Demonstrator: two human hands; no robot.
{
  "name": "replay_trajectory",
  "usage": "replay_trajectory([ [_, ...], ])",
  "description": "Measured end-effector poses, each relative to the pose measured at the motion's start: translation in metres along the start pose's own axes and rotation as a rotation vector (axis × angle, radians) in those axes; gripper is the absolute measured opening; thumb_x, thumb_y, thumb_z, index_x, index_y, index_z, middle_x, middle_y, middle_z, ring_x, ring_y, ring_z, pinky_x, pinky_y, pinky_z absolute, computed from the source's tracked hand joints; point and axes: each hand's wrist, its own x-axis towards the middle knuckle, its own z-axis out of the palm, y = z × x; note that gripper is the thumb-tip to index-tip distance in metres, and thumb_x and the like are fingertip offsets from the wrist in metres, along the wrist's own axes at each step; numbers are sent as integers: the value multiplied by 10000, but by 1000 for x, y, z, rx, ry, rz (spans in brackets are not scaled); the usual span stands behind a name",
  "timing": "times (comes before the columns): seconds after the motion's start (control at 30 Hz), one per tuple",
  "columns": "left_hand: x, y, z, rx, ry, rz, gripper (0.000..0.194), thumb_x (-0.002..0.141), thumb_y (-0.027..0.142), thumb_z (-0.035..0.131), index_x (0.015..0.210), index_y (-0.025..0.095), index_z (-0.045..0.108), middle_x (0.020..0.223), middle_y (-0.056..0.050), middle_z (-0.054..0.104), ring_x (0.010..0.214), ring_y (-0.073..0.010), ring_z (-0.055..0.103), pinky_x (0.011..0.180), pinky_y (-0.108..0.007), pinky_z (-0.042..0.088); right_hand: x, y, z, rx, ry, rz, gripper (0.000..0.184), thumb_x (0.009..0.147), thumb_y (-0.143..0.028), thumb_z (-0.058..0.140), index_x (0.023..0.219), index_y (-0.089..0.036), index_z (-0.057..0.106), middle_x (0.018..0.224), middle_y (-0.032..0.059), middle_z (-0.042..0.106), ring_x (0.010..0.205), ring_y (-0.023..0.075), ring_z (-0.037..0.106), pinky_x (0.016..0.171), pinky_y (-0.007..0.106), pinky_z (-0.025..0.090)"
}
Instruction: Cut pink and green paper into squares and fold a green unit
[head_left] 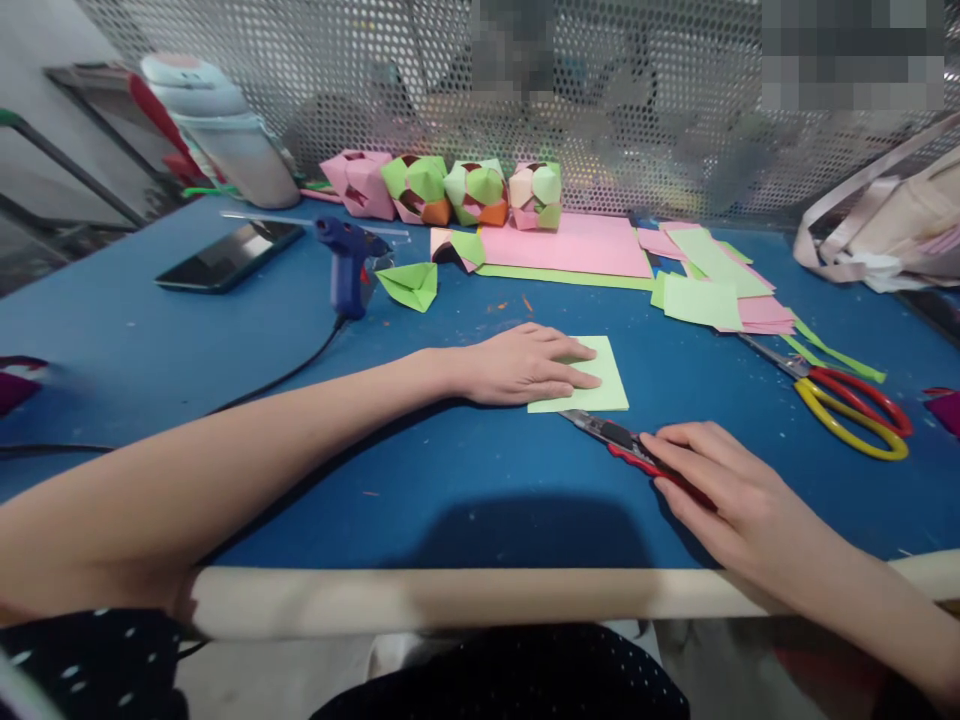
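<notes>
My left hand [525, 366] lies flat with its fingers stretched over a folded pale green paper [609, 372] on the blue table. In my right hand [727, 490] is a red and black utility knife [622, 438], gripped by its handle. Its blade tip touches or sits just under the paper's near edge; which of the two I cannot tell. Beyond my left hand lie a folded green paper piece [411, 287] and a pink and green one [466, 249].
A blue glue gun [347, 268], a phone [231, 256] and a bottle [225, 135] stand or lie left. Several folded paper shapes [420, 185] line the back by pink sheets [566, 246]. Cut papers [701, 300] and scissors [847, 405] are right. A mesh panel [637, 130] rises behind.
</notes>
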Motion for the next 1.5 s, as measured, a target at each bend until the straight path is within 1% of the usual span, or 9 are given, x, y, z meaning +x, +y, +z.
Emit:
replay_trajectory([
  [0.27,0,0,0,30,3,5,443,1052,421,336,1445,334,519,1564,-58,432,1382,-251,432,1128,-389,281,5,-1,1,1,-24,-25,398,972,-115,494,1367,-164,505,1182,147,588,1046,256,551,864,448,516],
  [0.43,1,0,0,42,-18,-20,449,1053,437,324,1460,357,496,1572,-42,420,1390,-238,412,1134,-382,267,8,-3,4,-3,-25,-30,376,970,-125,499,1346,-141,521,1193,151,583,1066,259,547,889,441,515],
  [0.8,0,-1,3,47,21,3,452,1053,441,328,1460,348,502,1556,-58,440,1364,-258,443,1111,-384,293,17,-8,9,40,-76,-54,394,980,-138,492,1374,-134,515,1200,148,585,1072,250,533,887,419,512],
  [0.93,0,-1,4,50,16,1,448,1055,435,332,1462,350,497,1558,-60,439,1362,-261,444,1109,-389,293,16,-6,1,68,-85,-68,406,979,-142,496,1382,-181,517,1211,124,595,1088,233,555,905,390,510],
  [1.07,0,-1,5,52,60,27,427,1052,426,359,1415,316,555,1537,-74,470,1357,-269,462,1098,-397,315,6,16,-24,19,-19,18,379,964,-205,541,1336,-269,566,1231,82,617,1085,232,605,879,367,520],
  [1.17,-1,1,5,39,100,55,431,1036,452,414,1364,243,598,1493,-113,514,1342,-287,483,1091,-406,339,-5,49,-39,-60,72,174,316,947,-304,573,1259,-309,623,1221,60,648,1044,254,648,846,387,539],
  [1.27,-3,3,6,17,158,56,498,977,544,515,1314,192,617,1414,-148,570,1298,-307,520,1078,-426,364,-15,86,-44,-142,172,250,288,933,-337,580,1208,-288,650,1177,79,672,1045,291,657,893,448,537],
  [1.4,-5,4,8,-11,223,46,589,864,630,639,1209,153,631,1322,-178,605,1232,-326,558,1050,-453,403,-18,116,-42,-236,102,244,312,937,-350,539,1209,-250,657,1167,113,685,1079,324,654,938,511,525],
  [1.5,-5,3,9,-34,239,41,536,865,605,655,1141,146,620,1281,-183,613,1179,-321,580,1012,-451,444,-4,114,-41,-317,87,184,340,942,-350,522,1236,-225,638,1230,124,659,1150,329,624,997,534,497],
])
